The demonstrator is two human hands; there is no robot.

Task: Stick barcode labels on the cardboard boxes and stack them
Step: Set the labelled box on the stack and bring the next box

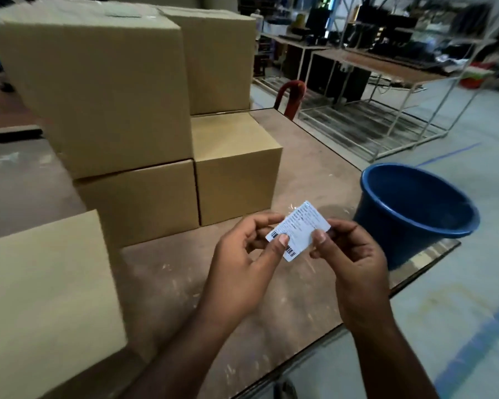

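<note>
A white barcode label (pixel 298 228) is pinched between both hands above the brown table (pixel 308 156). My left hand (pixel 245 266) grips its lower left edge with thumb on top. My right hand (pixel 352 266) pinches its right edge. Behind stand stacked plain cardboard boxes: a large top box (pixel 98 90) on a lower box (pixel 144 203), a smaller box (pixel 236 171) to the right, another box (pixel 219 59) behind on top. One more cardboard box (pixel 46 300) sits at the near left.
A blue plastic bucket (pixel 415 208) stands at the table's right edge, close to my right hand. Beyond the edge are a red chair back (pixel 291 96), metal racks (pixel 386 90) and a pale floor with blue tape lines.
</note>
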